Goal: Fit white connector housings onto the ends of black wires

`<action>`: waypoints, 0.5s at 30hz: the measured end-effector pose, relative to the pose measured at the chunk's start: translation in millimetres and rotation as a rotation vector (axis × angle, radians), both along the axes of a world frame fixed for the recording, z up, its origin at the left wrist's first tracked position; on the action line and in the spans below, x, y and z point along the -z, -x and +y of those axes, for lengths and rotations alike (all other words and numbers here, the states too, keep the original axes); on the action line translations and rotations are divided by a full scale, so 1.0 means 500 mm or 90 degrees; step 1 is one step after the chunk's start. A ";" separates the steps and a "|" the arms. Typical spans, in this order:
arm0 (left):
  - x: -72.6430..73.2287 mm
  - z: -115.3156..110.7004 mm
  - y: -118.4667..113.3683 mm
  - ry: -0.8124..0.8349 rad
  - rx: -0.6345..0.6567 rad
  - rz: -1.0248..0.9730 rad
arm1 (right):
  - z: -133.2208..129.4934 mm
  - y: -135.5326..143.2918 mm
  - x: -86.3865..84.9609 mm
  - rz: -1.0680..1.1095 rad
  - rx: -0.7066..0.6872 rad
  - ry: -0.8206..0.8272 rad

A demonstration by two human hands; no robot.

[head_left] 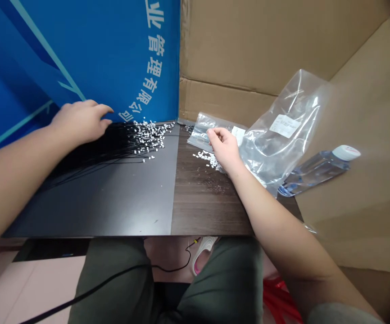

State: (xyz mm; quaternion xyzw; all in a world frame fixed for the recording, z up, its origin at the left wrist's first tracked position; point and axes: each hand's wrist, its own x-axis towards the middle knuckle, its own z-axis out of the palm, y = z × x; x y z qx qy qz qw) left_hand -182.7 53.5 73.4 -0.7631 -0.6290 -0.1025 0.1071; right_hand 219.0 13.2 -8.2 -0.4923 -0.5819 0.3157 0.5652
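Right hand [227, 146]: fingers curled, thumb and forefinger tips drawn together; whether anything is pinched between them cannot be told. Loose white connectors [206, 158] lie on the desk [130, 193] just beside it, to its left. Left hand [82, 120]: thumb and forefinger parted, over the black wires [119, 135], whose white-tipped ends fan out to its right. A clear plastic bag [269, 148] stands right of the right hand; a bottle [319, 171] lies beyond.

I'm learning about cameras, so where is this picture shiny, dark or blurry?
Head view: glare streaks the big bag, its label too blurry to read; pale sheen on the table; dark upper right corner; wires merge into black.
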 end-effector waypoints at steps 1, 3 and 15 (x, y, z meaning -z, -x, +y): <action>0.007 -0.001 0.011 -0.015 -0.028 0.015 | 0.000 0.000 0.002 -0.010 0.000 -0.003; 0.026 -0.019 -0.007 -0.053 -0.040 0.017 | 0.000 -0.001 0.007 -0.032 0.001 -0.006; 0.159 -0.184 -0.483 0.147 0.640 -0.217 | 0.001 0.004 0.024 -0.215 0.037 -0.014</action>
